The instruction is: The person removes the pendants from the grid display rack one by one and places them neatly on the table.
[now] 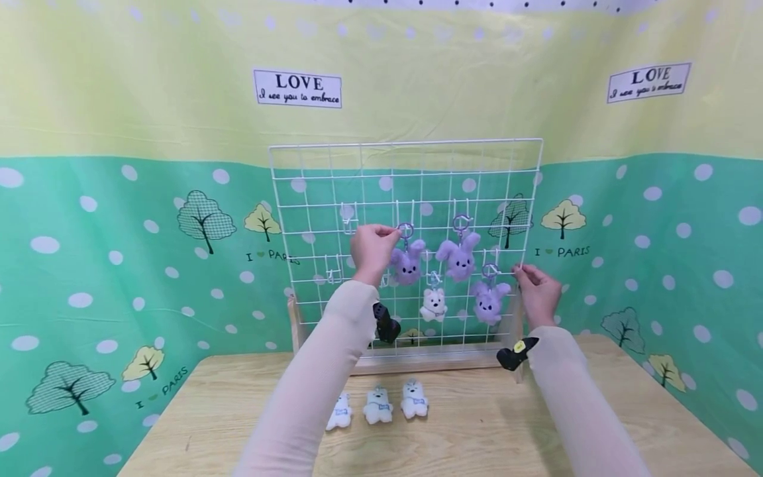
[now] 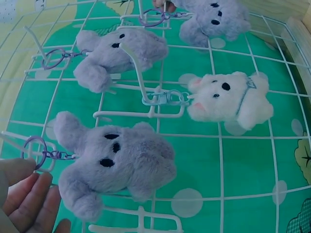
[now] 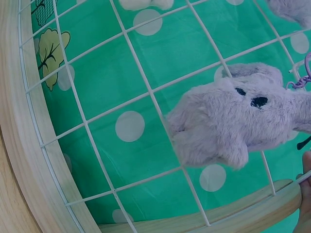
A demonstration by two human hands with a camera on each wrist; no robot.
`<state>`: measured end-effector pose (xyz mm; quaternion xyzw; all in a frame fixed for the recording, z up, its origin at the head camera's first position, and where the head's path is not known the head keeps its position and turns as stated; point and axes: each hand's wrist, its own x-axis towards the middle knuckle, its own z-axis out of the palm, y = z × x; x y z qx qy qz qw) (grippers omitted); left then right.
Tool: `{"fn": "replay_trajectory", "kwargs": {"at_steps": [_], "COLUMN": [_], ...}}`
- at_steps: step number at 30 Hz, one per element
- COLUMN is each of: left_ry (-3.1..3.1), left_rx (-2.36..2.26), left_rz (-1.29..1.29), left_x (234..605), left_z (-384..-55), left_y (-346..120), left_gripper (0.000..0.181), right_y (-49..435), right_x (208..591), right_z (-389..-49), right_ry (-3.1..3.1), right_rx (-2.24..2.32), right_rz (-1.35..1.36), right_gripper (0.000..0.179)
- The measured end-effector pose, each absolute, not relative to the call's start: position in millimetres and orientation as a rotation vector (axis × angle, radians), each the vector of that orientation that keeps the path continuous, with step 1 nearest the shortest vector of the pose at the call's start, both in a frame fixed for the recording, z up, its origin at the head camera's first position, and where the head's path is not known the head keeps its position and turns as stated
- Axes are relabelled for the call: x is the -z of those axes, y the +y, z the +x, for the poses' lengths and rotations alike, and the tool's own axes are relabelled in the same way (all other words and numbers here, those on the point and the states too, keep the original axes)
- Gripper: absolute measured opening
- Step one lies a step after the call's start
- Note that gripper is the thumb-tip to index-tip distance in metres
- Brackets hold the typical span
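Green dotted curtain behind a white rack

Pinching the left bunny's ring with the left hand; gripping the rack's right edge with the right hand. Hanging ears up at the rack's middle, face outward, long axis vertical. Flanked rightward by two bunnies and, lower, a white bear, all heads up. Lying below on the table, heads rackward: three bears.

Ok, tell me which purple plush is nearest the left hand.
The leftmost purple plush on the grid rack in the head view: the left hand is at its ring, while the other two purple plushes hang farther right.
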<state>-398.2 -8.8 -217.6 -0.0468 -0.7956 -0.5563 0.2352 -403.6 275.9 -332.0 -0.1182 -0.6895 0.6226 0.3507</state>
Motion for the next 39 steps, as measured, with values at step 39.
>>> {"fn": "replay_trajectory", "kwargs": {"at_steps": [39], "left_ry": [-2.0], "left_rx": [1.824], "left_rz": [-0.497], "left_x": [222.0], "left_z": [-365.5], "left_y": [-11.8], "left_gripper": [0.012], "right_y": [274.6], "right_x": [331.5], "right_z": [-400.4], "right_ry": [-1.818], "right_rx": [-1.579], "right_rz": [-0.298], "right_gripper": [0.035]}}
